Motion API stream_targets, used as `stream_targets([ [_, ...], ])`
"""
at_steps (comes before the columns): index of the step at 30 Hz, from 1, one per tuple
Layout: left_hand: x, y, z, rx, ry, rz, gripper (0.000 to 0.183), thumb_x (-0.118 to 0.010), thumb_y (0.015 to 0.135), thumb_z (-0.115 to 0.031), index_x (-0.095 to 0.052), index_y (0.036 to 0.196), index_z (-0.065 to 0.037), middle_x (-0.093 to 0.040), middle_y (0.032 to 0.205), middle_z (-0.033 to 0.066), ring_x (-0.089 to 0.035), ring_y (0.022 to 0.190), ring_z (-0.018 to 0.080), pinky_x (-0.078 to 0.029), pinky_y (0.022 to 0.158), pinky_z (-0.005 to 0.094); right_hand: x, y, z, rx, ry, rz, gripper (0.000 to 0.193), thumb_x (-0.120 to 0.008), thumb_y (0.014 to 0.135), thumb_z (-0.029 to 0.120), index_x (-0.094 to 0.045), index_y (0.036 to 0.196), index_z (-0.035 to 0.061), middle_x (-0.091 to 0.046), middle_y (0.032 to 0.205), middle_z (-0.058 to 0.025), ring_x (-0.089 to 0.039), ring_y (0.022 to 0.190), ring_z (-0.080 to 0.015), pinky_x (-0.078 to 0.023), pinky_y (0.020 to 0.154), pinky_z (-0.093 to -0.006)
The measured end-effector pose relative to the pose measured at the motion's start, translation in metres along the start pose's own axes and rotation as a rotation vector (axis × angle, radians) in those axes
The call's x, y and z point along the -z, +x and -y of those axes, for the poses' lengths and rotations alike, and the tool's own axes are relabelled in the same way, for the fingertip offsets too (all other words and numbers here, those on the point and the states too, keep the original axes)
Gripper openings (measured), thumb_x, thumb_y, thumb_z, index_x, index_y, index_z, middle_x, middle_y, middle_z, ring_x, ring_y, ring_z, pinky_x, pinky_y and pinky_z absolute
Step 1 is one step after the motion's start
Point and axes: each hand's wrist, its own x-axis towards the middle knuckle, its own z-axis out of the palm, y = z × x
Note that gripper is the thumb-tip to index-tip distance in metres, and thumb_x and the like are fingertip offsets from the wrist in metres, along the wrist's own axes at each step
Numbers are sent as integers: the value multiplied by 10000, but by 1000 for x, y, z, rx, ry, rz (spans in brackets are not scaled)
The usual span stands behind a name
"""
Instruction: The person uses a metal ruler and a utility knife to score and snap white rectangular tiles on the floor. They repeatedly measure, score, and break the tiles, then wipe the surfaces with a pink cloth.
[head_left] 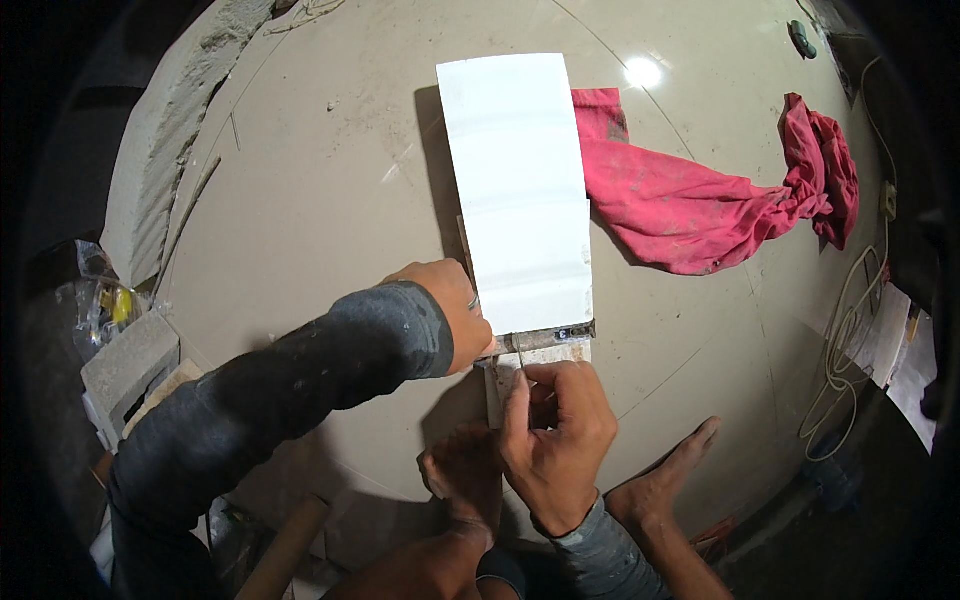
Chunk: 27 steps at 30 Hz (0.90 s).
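Broadly, a beige tiled floor [330, 200] spreads under everything, with a rough pale slab [185, 130] along its left side. A long white panel [515, 180] lies near the middle, its narrow lower end toward the person. Just right of it, a pink cloth [680, 210] with dirty marks stretches out in folds, bunched at its far right end. Farther right, a loose cord [845, 350] hangs in loops, well apart from the panel. A grey block [130, 365] sits at the left, near the person's dark-sleeved left arm. The person's bare left foot [465, 470] and right foot [665, 480] are below the work, the right one turned outward. The left hand [440, 305] is at the panel's lower left corner, at the left end of a narrow bar [540, 341]; its fingertips are hidden, so how firmly it grips cannot be told. The bar lies across the panel's lower edge, over a worn pale piece [503, 390]. Below it the right hand [560, 440] is drawn narrow, thumb and forefinger pinching a thin rod [519, 351] whose upper part crosses the bar.
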Motion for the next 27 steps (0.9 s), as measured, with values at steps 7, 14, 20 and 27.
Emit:
stream_targets([
  [7,0,-1,1,17,5,-3,257,-735,982,-208,-774,1044,38,-791,888,145,-766,794,186,-593,795,348,-2,-1,0,-5,-19,23,111,-717,884,-29,-643,966,-18,-590,840,-152,-631,680,-295,-506,596,-386],
  [14,3,-4,-1,-14,26,-9,262,-740,971,-232,-785,1010,23,-789,861,129,-753,773,201,-589,802,364,-4,-2,2,-15,-16,8,127,-716,871,-40,-640,969,-8,-585,852,-150,-625,680,-299,-509,601,-393],
  [20,1,-2,1,-17,25,-18,256,-739,970,-232,-789,995,18,-790,851,127,-755,782,201,-586,818,369,-5,-2,4,-23,-19,9,124,-713,863,-52,-640,955,-11,-574,843,-154,-618,683,-313,-501,601,-405],
  [27,-1,-3,2,-12,15,-35,246,-744,969,-228,-794,998,11,-796,867,129,-761,813,203,-583,840,367,-3,-3,5,-33,-13,19,128,-716,858,-59,-652,962,-22,-569,845,-169,-614,708,-350,-496,620,-431],
])
